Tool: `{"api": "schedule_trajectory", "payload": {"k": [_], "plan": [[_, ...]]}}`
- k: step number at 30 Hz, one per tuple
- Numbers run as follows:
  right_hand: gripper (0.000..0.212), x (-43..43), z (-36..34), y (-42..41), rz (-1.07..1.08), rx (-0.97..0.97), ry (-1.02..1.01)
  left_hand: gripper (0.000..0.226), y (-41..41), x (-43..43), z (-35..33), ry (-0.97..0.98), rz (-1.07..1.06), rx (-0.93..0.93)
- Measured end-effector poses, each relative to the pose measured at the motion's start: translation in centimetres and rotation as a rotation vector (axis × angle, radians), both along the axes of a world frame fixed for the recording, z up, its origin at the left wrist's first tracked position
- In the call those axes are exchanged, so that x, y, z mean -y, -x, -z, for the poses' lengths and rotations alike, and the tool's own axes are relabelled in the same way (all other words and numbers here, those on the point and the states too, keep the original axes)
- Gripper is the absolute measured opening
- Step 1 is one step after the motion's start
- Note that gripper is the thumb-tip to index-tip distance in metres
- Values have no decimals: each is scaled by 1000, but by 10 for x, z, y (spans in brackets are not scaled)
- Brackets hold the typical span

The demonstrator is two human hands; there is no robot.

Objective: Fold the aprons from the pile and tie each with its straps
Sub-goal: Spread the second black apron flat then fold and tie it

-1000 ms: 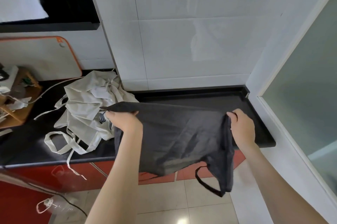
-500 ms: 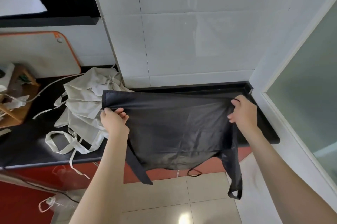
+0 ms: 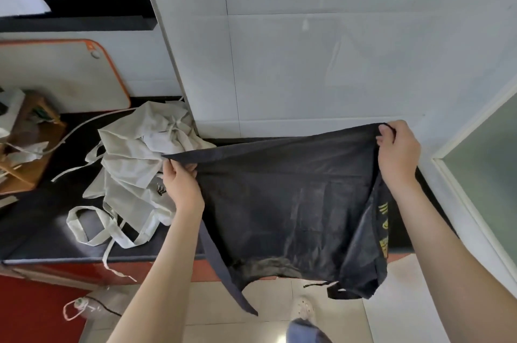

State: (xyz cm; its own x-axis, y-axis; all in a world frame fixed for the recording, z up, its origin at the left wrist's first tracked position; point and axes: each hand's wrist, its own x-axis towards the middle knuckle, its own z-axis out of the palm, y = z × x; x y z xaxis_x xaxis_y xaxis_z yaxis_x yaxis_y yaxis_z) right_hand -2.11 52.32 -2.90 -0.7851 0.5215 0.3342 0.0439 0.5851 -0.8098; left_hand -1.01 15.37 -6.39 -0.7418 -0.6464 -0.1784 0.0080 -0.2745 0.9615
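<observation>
With fingers (image 3: 191, 168) of the left hand (image 3: 181, 189) pinching one top corner and those of the right hand (image 3: 398, 152) curled round the other, holding the dark apron (image 3: 293, 203) spread wide in the air, just over the desk (image 3: 36, 225) front. No fold made in it yet, by the look; one strap (image 3: 223, 267) dangling loose toward the floor (image 3: 207, 312), untied. Farther back on the desk, a heap of pale aprons (image 3: 134, 158), unfolded, straps trailing. No finished bundle in sight, so likely near the start.

An orange-rimmed cutting board (image 3: 56, 77) leans against the white tiled wall (image 3: 307, 63) behind a black countertop (image 3: 36, 219), red cabinet fronts (image 3: 36, 312) below.
</observation>
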Motion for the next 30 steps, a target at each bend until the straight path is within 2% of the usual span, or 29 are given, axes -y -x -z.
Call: {"api": "schedule_trajectory", "payload": {"k": [8,10,13,15,16,18,19,21,23,25,27,30], "plan": [[22,-2,51,88,-151,154,61,19,67,-9,7,-125,-134,123],[23,5,64,112,-211,204,27,20,81,-4,17,-76,-168,171],[20,22,83,141,-312,286,-55,23,92,15,46,181,-145,331],[17,31,95,151,-386,343,-100,17,91,19,56,385,32,465],[20,35,103,156,-425,403,-129,22,92,20,66,451,173,501],[51,45,120,161,-500,595,-227,71,97,15,86,458,472,437],[70,50,129,159,-516,696,-287,95,99,11,92,491,593,474],[93,63,144,148,-499,840,-430,119,100,6,108,762,808,646],[99,83,151,131,-458,855,-547,125,97,-4,115,1094,946,773],[97,105,152,114,-497,755,-632,124,96,-14,117,1322,1043,751],[89,128,161,100,-671,726,-676,116,98,-17,125,1440,1129,726],[70,142,189,80,-861,934,-686,100,102,-21,135,1518,1138,671]]}}
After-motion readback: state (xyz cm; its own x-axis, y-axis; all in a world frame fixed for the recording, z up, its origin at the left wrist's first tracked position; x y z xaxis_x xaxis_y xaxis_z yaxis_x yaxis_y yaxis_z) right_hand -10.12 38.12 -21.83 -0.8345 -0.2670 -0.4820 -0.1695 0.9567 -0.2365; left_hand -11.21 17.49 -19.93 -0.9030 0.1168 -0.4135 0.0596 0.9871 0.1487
